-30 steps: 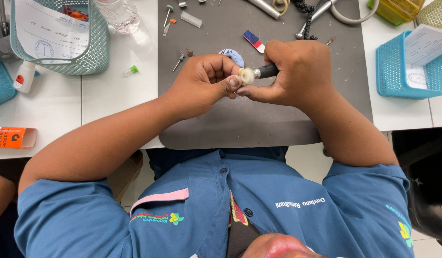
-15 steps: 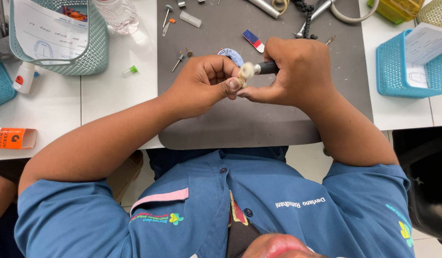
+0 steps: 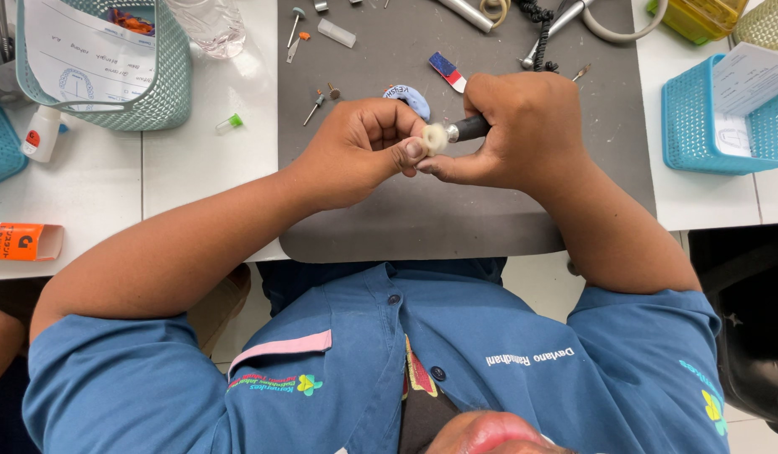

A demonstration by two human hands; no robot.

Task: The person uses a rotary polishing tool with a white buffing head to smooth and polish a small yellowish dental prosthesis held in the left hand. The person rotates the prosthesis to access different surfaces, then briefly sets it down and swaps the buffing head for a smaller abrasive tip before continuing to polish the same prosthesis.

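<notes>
Dental lab — burs (image 3: 315,105), handpiece (image 3: 469,129).

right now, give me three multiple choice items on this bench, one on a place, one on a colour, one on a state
1. Where does the orange box lie?
A. on the white table at the picture's left edge
B. on the grey mat
C. inside the blue basket

2. What colour is the mat under the hands?
A. green
B. grey
C. red

3. How does the right hand stand with the black-handled tool?
A. open, lying flat beside it
B. resting on the yellow basket
C. closed around its handle

Answers:
1 A, the box sits on the white top, off the mat.
2 B, the pad is dark grey.
3 C, the fingers wrap the handle while the tool's pale round tip meets the left hand.
</notes>
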